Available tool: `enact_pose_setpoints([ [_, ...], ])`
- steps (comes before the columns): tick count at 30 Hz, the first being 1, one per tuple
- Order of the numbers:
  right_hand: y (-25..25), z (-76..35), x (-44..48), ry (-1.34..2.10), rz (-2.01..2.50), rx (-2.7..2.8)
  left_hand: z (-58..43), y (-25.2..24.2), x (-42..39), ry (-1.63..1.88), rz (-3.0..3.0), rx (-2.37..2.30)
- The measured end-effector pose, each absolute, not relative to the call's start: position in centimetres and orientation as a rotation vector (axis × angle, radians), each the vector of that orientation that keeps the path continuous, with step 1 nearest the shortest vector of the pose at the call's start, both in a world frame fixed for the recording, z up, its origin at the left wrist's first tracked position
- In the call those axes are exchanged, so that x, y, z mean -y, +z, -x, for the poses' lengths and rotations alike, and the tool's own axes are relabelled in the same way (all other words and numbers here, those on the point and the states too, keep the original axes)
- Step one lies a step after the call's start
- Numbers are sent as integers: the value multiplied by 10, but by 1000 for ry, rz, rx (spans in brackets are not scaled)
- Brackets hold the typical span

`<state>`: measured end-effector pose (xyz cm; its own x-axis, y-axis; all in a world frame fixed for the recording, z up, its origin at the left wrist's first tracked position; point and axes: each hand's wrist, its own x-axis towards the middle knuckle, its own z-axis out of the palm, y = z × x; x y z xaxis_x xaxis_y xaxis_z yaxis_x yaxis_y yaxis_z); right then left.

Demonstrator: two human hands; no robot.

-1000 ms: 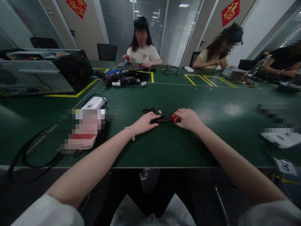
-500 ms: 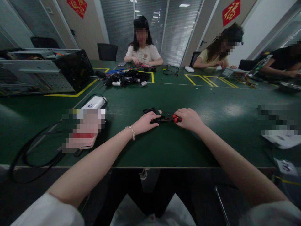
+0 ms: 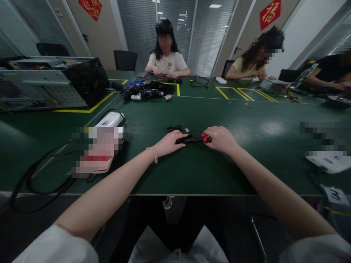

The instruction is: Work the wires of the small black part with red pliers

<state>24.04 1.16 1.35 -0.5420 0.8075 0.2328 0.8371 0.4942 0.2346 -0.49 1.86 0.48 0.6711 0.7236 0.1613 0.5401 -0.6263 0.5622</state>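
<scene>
A wide dark green worktop with yellow tape lines [image 3: 192, 175] fills the room, with black office chairs [image 3: 125, 60] at its far side. Behind them, glass partitions with grey blinds [image 3: 137, 25] stand between beige walls [image 3: 101, 36] bearing red paper decorations [image 3: 270, 14], under white ceiling light panels [image 3: 214, 6].

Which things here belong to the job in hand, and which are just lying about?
In use: left hand holding small black part; right hand holding red-handled tool.
Lying about: white device; computer case; cable pile; black piece beyond the hands.
</scene>
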Motion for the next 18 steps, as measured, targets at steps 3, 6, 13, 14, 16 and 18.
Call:
enact_pose_setpoints([
  [3, 14, -240, -12, -487, 1444, 2635, 5, 6, -18, 504, -2394, -988],
  [6, 14, -240, -12, -482, 1447, 2630, 6, 6, -18, 480, -2381, -991],
  [13, 14, -240, -11, -488, 1442, 2627, 7, 4, -19, 507, -2416, -963],
  [14, 14, -240, -11, -487, 1443, 2629, 6, 4, -19, 510, -2420, -965],
  [16, 14, -240, -11, -490, 1448, 2629, 5, 4, -19, 508, -2425, -977],
  [18, 14, -240, -11, -498, 1453, 2626, 5, 5, -19, 509, -2424, -988],
])
